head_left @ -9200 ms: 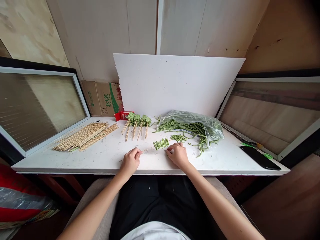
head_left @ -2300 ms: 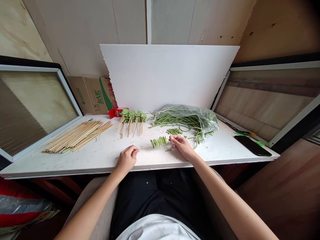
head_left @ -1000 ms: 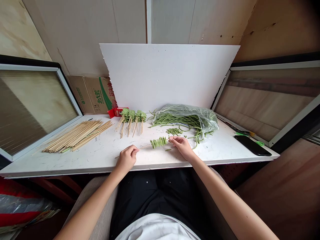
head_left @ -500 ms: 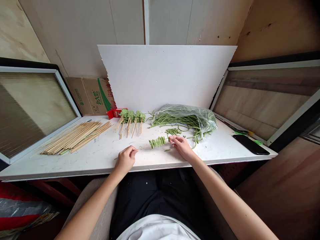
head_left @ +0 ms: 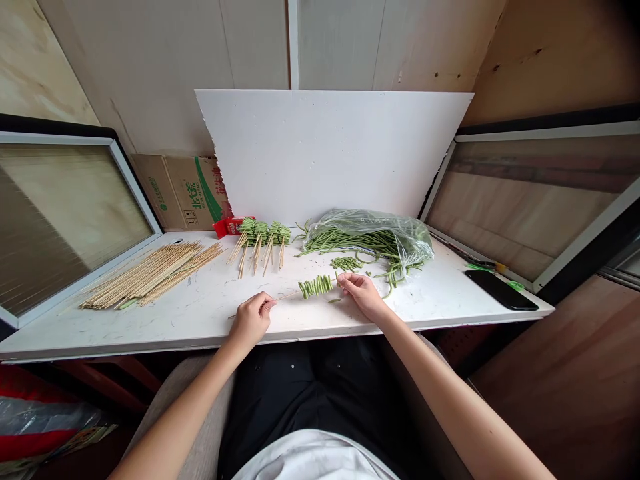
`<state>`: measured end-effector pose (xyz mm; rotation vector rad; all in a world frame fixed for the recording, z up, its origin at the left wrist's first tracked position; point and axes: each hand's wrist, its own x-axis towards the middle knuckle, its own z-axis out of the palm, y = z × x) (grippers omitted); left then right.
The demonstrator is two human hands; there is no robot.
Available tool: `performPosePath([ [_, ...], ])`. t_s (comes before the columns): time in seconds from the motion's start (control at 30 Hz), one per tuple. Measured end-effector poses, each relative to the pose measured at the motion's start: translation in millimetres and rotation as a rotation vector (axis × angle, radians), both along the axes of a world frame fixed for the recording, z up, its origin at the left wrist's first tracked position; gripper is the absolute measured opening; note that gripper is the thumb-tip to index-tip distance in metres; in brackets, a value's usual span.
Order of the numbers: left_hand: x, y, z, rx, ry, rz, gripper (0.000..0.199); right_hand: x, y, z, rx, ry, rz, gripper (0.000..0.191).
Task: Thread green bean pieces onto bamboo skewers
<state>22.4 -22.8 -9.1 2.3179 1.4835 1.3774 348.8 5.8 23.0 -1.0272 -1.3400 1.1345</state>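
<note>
My left hand [head_left: 254, 318] pinches the bare part of a wooden skewer [head_left: 287, 295], whose end sticks out past my fist to the left. Along its other half sits a row of cut green bean pieces [head_left: 315, 287], threaded side by side. My right hand [head_left: 362, 293] is closed at the skewer's right end, thumb and fingers pinching a short green bean piece [head_left: 338, 279] there. Just behind lies a small pile of cut bean pieces [head_left: 346, 263]. One loose piece [head_left: 334, 301] rests on the white table [head_left: 295, 323] below the skewer.
Bare skewers [head_left: 150, 273] lie in a heap at the left. Finished bean skewers [head_left: 264, 233] are stacked behind, near a cardboard box [head_left: 175, 193]. A clear plastic bag [head_left: 370, 233] of long beans stands at the back. A black phone [head_left: 501, 289] lies at the right edge.
Very little differs. Both hands keep their places on the skewer, with only a slight shift of the right fingers at the end piece.
</note>
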Motion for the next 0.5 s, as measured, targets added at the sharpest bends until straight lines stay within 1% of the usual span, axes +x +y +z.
performPosePath([
  [0.2, 0.6, 0.5, 0.2, 0.026, 0.016, -0.009, 0.021, -1.4, 1.7, -3.7, 0.023, -0.017, -0.005, 0.044],
  [0.5, 0.6, -1.5, 2.1, 0.038, 0.026, -0.021, 0.021, -4.6, -4.2, 3.1, 0.037, -0.068, -0.004, 0.048],
])
